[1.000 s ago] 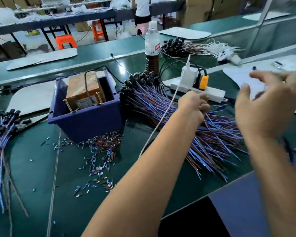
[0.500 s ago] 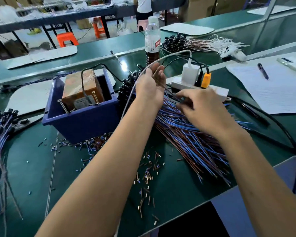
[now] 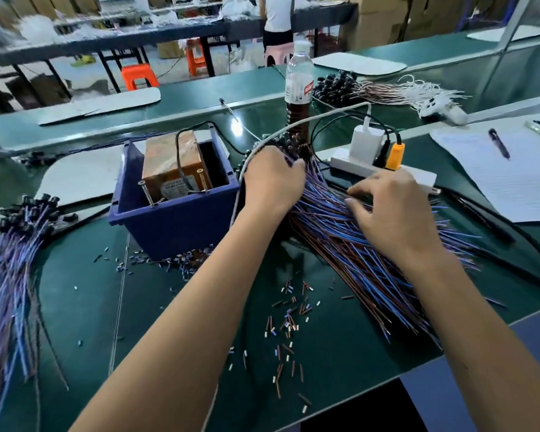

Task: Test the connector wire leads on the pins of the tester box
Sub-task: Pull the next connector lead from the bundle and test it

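Head view, on the tester box [image 3: 175, 169]: brown, with two upright pins [image 3: 146, 192], seated inside a blue bin [image 3: 175, 222] at centre-left of the green bench [image 3: 169, 338]. No lead touching either pin at present. Just right of the bin, the big heap of connector wire leads [image 3: 356, 244], black connectors at the far end, blue and brown wires fanned toward the bench edge. Left hand [image 3: 272, 179] set on the connector end of that heap, fingers curled into it; gripping one connector or several, cannot tell. Right hand [image 3: 393, 213] lying on the wires, fingers bent and pressing among them, apparently sorting one out; a firm hold not visible.

Judged stage: picking the next piece, contact with the pins not yet made. Smaller bundle [image 3: 10, 260] at far left, possibly the pieces finished, though no proof of this. Heap at right large, so much probably left. Around: cut insulation bits [image 3: 287, 322] scattered on the bench, a power strip [image 3: 384, 171], a bottle [image 3: 298, 88], papers with a pen [image 3: 499, 143].
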`<state>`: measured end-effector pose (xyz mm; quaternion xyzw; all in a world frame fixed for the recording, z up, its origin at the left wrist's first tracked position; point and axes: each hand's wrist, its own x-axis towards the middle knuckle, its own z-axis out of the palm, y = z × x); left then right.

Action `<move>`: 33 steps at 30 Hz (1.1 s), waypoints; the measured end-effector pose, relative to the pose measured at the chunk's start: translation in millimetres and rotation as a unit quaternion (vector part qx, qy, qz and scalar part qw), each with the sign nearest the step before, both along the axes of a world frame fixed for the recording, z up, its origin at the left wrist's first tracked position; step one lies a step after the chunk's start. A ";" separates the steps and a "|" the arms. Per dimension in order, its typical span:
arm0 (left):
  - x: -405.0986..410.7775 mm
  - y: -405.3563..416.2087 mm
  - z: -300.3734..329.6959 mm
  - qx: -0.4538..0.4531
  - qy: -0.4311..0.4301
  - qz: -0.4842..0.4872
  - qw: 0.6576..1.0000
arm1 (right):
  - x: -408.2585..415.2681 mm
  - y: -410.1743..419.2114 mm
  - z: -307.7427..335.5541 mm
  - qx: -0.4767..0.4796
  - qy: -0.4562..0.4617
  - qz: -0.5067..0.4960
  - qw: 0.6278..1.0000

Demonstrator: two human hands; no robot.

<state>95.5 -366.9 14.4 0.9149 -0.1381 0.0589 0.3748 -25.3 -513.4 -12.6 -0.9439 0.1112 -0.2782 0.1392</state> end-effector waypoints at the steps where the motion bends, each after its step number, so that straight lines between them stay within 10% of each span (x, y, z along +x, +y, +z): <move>1: -5.7 7.4 0.9 0.000 0.012 -0.027 1.000 | 0.9 3.6 -0.2 0.006 -0.011 -0.008 1.000; 9: -54.0 145.4 3.1 -0.119 0.245 -0.267 0.924 | 3.0 107.3 18.5 0.027 -0.175 0.211 0.961; 15: -52.4 267.3 -4.8 -0.072 0.174 0.075 0.979 | 19.5 238.6 18.4 0.021 -0.070 0.414 0.908; 19: -34.8 314.6 -26.7 0.153 0.045 0.348 0.924 | 51.9 308.0 7.7 -0.021 0.137 0.421 0.896; 25: -0.6 343.1 -42.4 0.340 -0.019 0.407 0.848 | 84.8 356.7 -5.5 -0.046 0.289 0.403 0.867; 33: 24.5 345.9 -44.9 0.358 -0.021 0.390 0.848 | 97.9 366.7 -9.2 -0.077 0.300 0.394 0.866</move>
